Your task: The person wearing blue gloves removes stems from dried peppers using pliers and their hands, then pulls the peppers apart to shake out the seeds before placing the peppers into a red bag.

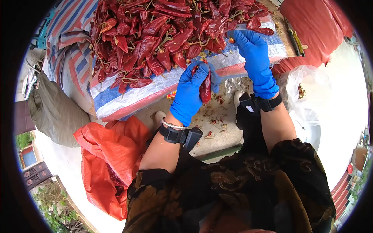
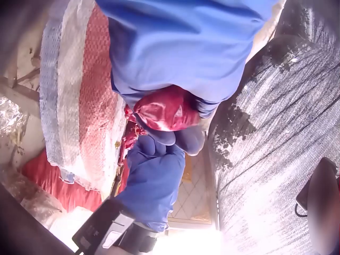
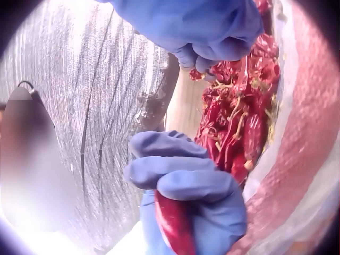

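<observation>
Both hands wear blue gloves. My left hand (image 1: 189, 91) grips a dried red chili pepper (image 1: 205, 88), whose glossy body hangs below the fingers at the front edge of the heap. The left wrist view shows that chili (image 2: 169, 109) between thumb and fingers; in the right wrist view its lower end (image 3: 174, 223) sticks out under the curled fingers. My right hand (image 1: 254, 58) is raised at the heap's right side, pinching a small red-orange chili piece (image 1: 231, 40) at its fingertips. A large pile of dried red chilies (image 1: 155, 39), many with stems, spreads in front of both hands.
The pile lies on a striped woven sack (image 1: 128, 101). A yellow-black handled tool (image 1: 297, 42) rests on the board at right, near a red sack (image 1: 311, 23). An open orange-red bag (image 1: 101, 151) stands at left, a clear plastic bag (image 1: 305, 83) at right. Chili scraps litter the floor.
</observation>
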`<state>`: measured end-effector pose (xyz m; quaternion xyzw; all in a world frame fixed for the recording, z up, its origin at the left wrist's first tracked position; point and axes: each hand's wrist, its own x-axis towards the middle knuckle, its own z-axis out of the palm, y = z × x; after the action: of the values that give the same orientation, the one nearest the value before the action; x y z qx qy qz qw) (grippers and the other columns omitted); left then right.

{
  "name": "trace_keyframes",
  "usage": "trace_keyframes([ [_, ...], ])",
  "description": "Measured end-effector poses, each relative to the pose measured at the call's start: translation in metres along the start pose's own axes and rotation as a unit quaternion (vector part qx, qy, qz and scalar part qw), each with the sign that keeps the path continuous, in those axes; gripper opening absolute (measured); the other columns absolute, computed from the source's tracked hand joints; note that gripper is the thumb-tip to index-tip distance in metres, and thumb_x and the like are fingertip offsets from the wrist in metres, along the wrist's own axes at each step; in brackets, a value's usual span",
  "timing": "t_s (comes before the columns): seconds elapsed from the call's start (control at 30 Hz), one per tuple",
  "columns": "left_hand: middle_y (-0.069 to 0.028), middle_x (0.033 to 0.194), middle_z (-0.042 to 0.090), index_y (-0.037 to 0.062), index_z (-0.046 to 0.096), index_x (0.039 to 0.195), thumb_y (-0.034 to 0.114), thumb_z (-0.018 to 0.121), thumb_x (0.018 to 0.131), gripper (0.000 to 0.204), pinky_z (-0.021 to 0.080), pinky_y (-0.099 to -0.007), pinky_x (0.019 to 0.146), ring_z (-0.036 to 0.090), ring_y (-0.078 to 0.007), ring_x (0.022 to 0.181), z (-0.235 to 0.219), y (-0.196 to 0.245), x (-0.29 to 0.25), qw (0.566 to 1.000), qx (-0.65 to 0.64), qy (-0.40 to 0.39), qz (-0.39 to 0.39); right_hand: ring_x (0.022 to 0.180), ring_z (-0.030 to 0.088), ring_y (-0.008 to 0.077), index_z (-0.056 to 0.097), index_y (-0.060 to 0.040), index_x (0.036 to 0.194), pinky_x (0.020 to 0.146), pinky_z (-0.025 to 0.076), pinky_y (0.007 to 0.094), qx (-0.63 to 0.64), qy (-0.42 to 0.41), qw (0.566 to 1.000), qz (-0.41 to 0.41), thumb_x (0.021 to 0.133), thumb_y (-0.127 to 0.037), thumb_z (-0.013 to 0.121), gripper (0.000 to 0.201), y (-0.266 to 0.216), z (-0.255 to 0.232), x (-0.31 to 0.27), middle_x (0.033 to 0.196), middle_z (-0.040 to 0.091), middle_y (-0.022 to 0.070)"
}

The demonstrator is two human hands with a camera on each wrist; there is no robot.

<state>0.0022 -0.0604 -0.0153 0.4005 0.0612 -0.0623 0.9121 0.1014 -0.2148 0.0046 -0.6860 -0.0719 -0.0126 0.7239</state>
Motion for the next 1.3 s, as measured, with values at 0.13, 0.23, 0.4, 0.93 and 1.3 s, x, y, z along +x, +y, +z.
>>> trace_keyframes([
  [0.13,-0.0036,0.071,0.054,0.0055,0.055,0.095,0.024,0.056,0.086,0.021,0.041,-0.0266,0.054,0.049,-0.0136,0.06,-0.007,-0.003,0.004,0.999,-0.016,-0.02,0.03,0.069,0.052,0.0062,0.065,-0.0038,0.092,0.064,0.042,0.0207,-0.081,0.076,0.992,-0.057,0.081,-0.017,0.062,0.017,0.004,-0.02,0.015,0.077,0.062,-0.0002],
  [0.23,-0.0022,0.071,0.051,0.0057,0.053,0.095,0.02,0.057,0.085,0.018,0.038,-0.0263,0.054,0.046,-0.0127,0.059,-0.009,-0.002,0.004,0.999,-0.013,-0.009,0.039,0.075,0.057,0.0147,0.063,-0.0062,0.1,0.07,0.045,0.027,-0.226,0.068,0.966,-0.106,0.077,-0.02,0.066,0.028,0.021,-0.037,0.027,0.087,0.063,0.0069],
  [0.4,-0.004,0.075,0.054,0.0044,0.051,0.095,0.007,0.059,0.082,0.015,0.041,-0.0238,0.052,0.05,-0.0114,0.058,-0.016,-0.004,0.008,0.997,-0.042,-0.033,0.047,0.096,0.055,0.0287,0.06,-0.0093,0.107,0.081,0.044,0.0351,-0.516,0.108,0.777,-0.344,0.071,-0.024,0.069,0.04,0.02,-0.028,0.024,0.102,0.058,0.0159],
  [0.93,-0.0051,0.077,0.056,0.0046,0.051,0.091,0.002,0.06,0.079,0.016,0.043,-0.0252,0.056,0.051,-0.0132,0.06,-0.012,0.0,0.009,0.996,0.029,0.01,0.085,0.063,0.054,0.0151,0.063,-0.0002,0.081,0.062,0.041,0.0281,-0.223,-0.168,0.96,-0.033,0.08,-0.033,0.061,0.033,-0.005,-0.013,0.003,0.065,0.059,0.0078],
  [1.3,-0.0082,0.112,0.055,0.0044,0.053,0.101,-0.001,0.068,0.07,0.035,0.043,-0.024,0.082,0.052,-0.0145,0.097,-0.006,-0.011,0.013,0.937,0.246,0.061,0.24,0.057,0.048,0.0088,0.064,-0.0007,0.084,0.055,0.039,0.023,-0.221,-0.029,0.97,-0.092,0.08,-0.032,0.064,0.032,-0.027,-0.004,-0.013,0.063,0.057,0.003],
])
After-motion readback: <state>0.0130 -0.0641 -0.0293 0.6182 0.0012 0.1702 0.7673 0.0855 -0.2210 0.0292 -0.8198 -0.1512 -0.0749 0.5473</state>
